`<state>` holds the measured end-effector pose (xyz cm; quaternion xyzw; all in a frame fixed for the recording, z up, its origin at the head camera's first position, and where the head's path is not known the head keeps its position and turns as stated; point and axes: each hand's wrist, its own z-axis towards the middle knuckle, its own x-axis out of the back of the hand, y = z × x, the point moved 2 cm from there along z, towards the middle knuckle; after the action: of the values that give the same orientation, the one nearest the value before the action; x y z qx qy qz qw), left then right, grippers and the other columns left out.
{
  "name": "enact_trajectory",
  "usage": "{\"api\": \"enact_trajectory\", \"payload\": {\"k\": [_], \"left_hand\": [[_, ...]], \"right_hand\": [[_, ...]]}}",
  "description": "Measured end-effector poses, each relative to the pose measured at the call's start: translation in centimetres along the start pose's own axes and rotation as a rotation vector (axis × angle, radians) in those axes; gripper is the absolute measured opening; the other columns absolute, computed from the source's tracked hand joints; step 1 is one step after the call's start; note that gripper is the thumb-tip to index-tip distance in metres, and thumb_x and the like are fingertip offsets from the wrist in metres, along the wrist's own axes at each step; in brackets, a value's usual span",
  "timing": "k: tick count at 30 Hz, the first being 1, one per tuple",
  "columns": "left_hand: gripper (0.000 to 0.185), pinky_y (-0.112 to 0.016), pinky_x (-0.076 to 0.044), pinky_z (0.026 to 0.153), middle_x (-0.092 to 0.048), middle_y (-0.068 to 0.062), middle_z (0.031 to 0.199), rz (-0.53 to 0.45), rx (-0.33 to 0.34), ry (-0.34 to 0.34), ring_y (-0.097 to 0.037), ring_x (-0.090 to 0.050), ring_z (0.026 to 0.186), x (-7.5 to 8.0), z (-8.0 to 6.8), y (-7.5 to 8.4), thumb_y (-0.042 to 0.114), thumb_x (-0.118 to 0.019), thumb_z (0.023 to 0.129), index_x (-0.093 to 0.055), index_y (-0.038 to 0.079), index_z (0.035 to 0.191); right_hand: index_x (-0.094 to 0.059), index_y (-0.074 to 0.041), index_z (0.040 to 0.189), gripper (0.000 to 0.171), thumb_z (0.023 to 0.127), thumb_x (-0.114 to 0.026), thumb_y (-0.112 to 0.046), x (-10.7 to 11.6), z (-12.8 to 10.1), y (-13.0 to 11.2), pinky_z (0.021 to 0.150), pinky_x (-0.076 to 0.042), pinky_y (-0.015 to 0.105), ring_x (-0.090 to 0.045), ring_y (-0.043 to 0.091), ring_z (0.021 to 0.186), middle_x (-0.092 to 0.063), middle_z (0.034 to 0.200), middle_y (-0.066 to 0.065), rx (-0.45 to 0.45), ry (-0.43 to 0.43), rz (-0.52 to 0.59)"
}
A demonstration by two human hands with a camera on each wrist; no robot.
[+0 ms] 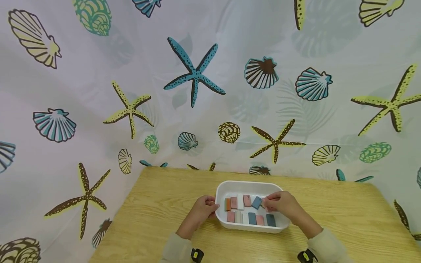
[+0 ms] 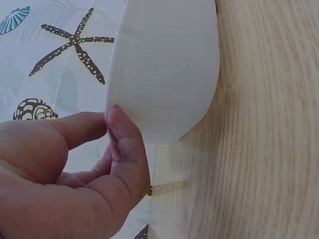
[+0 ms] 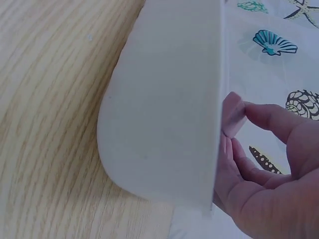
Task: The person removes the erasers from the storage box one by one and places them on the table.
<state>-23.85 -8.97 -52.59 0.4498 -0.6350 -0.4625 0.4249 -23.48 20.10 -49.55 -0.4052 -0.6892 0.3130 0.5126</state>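
A white plastic tray (image 1: 251,228) on the table holds two rows of small rectangular blocks. At its left end, my left hand (image 1: 202,209) pinches the rim between thumb and fingers, plain in the left wrist view. My right hand (image 1: 285,206) reaches over the right end and pinches a pinkish block (image 3: 233,115) between thumb and fingers. Just left of those fingertips lies a tilted blue block (image 1: 257,202). Toward the left of the back row are an orange block (image 1: 227,204) and a white block (image 1: 240,201). A dark blue block (image 1: 271,220) ends the front row.
The wood-grain table (image 1: 171,193) extends around the tray. Behind and beside it hangs a white curtain (image 1: 223,109) printed with shells and starfish. The right wrist view shows the tray's outer wall (image 3: 159,109), which hides most of the inside.
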Motion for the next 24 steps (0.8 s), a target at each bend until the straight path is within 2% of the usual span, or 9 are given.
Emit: {"api": "enact_trajectory", "payload": {"k": [7, 13, 19, 24], "left_hand": [[0.035, -0.040, -0.054, 0.073, -0.053, -0.013, 0.096, 0.021, 0.015, 0.004, -0.024, -0.059, 0.081, -0.1, 0.0, -0.3, 0.008, -0.062, 0.090, -0.049, -0.007, 0.119], [0.035, -0.043, -0.053, 0.075, -0.052, -0.014, 0.096, -0.001, 0.013, -0.012, -0.026, -0.059, 0.081, -0.2, -0.1, -0.1, 0.006, -0.060, 0.090, -0.048, -0.009, 0.120], [0.033, -0.043, -0.053, 0.075, -0.053, -0.014, 0.094, -0.019, 0.021, -0.011, -0.021, -0.058, 0.076, -0.1, 0.0, -0.1, 0.008, -0.060, 0.091, -0.050, -0.007, 0.119], [0.034, -0.042, -0.054, 0.073, -0.053, -0.013, 0.093, -0.016, 0.016, -0.010, -0.024, -0.059, 0.078, -0.1, 0.1, -0.2, 0.007, -0.061, 0.090, -0.050, -0.008, 0.118]], "right_hand": [[-0.058, 0.008, 0.106, 0.036, 0.085, -0.069, -0.019, -0.2, -0.9, -0.6, 0.073, -0.054, 0.033, -0.064, 0.019, 0.078, -0.063, 0.092, 0.012, -0.030, -0.059, 0.154], [-0.057, 0.008, 0.108, 0.039, 0.085, -0.068, -0.021, -0.2, -2.4, -1.0, 0.080, -0.052, 0.040, -0.064, 0.021, 0.081, -0.063, 0.094, 0.011, -0.004, -0.124, 0.210], [-0.056, 0.007, 0.111, 0.043, 0.085, -0.068, -0.026, 0.3, -4.1, -1.1, 0.080, -0.051, 0.039, -0.062, 0.019, 0.085, -0.063, 0.097, 0.009, 0.013, -0.161, 0.166], [-0.056, 0.006, 0.109, 0.047, 0.083, -0.070, -0.031, 0.9, -5.8, -0.9, 0.078, -0.051, 0.038, -0.060, 0.019, 0.082, -0.062, 0.092, 0.008, 0.002, -0.161, 0.108]]}}
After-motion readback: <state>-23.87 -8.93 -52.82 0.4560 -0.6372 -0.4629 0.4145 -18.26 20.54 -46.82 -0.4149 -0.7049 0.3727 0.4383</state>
